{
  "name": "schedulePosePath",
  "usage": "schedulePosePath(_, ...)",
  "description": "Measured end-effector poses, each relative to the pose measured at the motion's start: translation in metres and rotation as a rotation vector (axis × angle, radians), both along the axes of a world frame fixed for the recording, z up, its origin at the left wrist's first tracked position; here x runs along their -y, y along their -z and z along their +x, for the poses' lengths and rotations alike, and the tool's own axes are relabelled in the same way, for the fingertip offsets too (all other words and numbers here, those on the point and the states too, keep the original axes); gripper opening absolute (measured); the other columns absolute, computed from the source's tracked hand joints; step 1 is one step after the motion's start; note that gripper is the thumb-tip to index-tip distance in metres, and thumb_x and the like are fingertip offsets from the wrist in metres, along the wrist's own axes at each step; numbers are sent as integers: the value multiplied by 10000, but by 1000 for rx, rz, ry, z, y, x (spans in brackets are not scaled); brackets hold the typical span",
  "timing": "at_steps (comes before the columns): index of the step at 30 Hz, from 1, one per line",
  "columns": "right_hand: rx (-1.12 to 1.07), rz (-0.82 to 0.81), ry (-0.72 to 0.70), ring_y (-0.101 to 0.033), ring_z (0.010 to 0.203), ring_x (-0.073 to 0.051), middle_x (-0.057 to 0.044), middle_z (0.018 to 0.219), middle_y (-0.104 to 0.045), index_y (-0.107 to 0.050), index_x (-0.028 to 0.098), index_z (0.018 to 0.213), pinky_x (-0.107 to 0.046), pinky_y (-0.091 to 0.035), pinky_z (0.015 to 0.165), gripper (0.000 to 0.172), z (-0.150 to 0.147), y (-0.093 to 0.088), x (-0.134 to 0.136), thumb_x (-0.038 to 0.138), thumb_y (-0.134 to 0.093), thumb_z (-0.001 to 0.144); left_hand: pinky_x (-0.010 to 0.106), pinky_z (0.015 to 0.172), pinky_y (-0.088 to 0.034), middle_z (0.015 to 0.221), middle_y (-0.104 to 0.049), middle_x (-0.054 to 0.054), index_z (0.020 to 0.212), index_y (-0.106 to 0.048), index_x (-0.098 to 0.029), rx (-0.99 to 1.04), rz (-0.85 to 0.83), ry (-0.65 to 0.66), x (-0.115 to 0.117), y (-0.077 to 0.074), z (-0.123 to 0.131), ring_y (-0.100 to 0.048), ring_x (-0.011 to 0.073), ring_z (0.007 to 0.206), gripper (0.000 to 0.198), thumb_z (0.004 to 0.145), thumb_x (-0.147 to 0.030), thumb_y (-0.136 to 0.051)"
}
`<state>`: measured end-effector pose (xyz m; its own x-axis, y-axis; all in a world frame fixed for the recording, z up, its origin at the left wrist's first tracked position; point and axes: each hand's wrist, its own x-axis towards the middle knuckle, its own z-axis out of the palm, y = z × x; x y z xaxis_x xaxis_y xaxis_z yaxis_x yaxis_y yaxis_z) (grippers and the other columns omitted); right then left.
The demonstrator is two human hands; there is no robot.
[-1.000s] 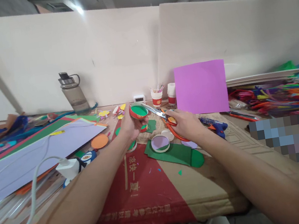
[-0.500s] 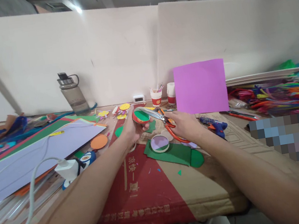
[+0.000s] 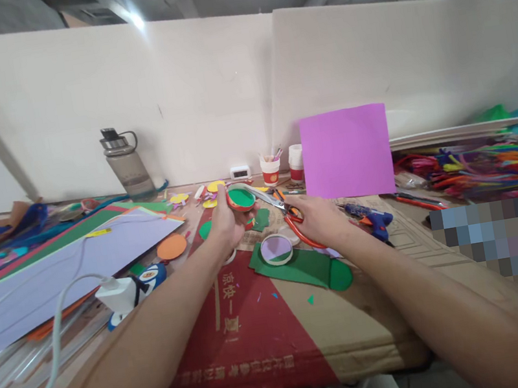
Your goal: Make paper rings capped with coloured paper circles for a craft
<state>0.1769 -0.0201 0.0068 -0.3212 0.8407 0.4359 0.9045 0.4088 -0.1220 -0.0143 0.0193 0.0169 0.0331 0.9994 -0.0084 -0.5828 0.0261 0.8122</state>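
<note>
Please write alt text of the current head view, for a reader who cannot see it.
The left hand holds a round green and red piece; the right hand holds scissors at its edge. Below, a pale-rimmed disc lies on green paper over cardboard; a purple sheet stands behind.

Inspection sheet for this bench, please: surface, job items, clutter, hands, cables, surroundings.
Surface: red-and-brown cardboard, green scrap lying on it.
Job items: red-sided round piece, green inside; orange-handled scissors, blades at its rim, contact unclear.
Clutter: lilac sheet, orange disc, blue glue gun.
Hands: left hand holds the round piece; right hand grips the scissors.
Cables: white cable running to white adapter.
Surroundings: water bottle, upright purple sheet, pale panels behind.
</note>
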Motion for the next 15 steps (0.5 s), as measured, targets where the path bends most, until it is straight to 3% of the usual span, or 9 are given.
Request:
schedulePosePath(5, 19, -28, 64, -615, 1037, -250, -106, 1184, -636, -557, 262, 1318, -299, -463, 748, 434, -1, 0, 1, 330, -501, 893, 239, 404, -382, 545, -600, 45, 745, -572, -147, -27, -21, 34, 0, 3, -2, -581, 158, 444, 558, 869, -669, -420)
schedulePosePath(15, 52, -6, 29, -631, 1022, -243, -91, 1172, -664, -584, 252, 1278, -297, -462, 747, 433, 0, -2, 0, 214, -499, 855, 229, 376, -325, 554, -597, 63, 711, -577, -155, -67, -22, 132, 0, 0, -5, -547, 147, 430, 575, 854, -688, -419)
